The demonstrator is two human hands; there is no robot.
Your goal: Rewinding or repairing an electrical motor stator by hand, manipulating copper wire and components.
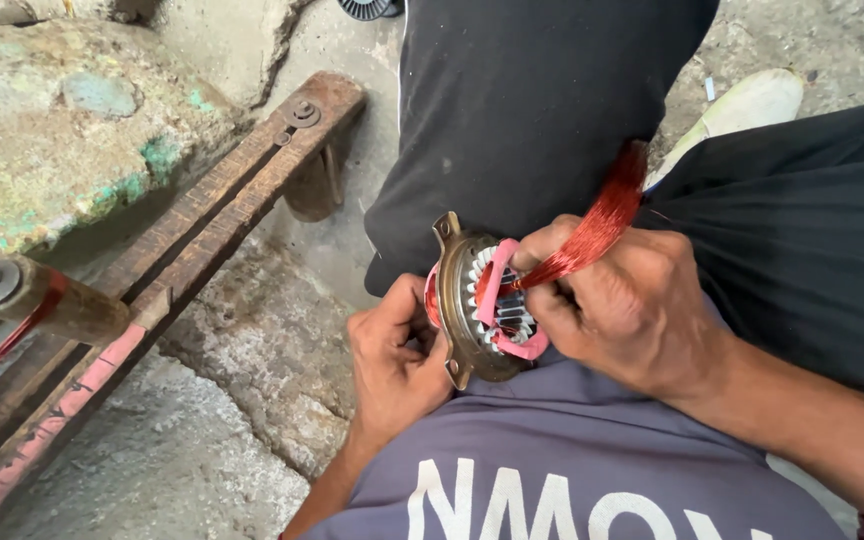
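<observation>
At the far left, a rough stone block (62,130) with green stains is seen, and beside it a long wooden frame (202,220) is laid slanting over the concrete floor (152,470). On the lower left part of this frame a wooden peg with a metal bolt (37,295) is fixed, and red strands are hung from it. Further to the right, the left hand (392,360) is closed around the edge of a round metal stator (477,300); the fingers are curled tightly on its rim and the thumb is pressed on the near side, so the piece is held firmly on its edge, against the lap. The left wrist is bent upward from the grey shirt (572,470). Inside the stator, pale metal teeth and pink insulating paper (497,290) are visible. To the right of it, the right hand (622,300) is closed into a fist over a bundle of red copper wire (597,225); the bundle is pinched between thumb and fingers just where it is entered into the stator slots. The free end of the bundle is raised up and to the right, over dark trousers (532,100). The right forearm is stretched from the lower right corner, and a pale shoe (752,100) is seen at the upper right.
</observation>
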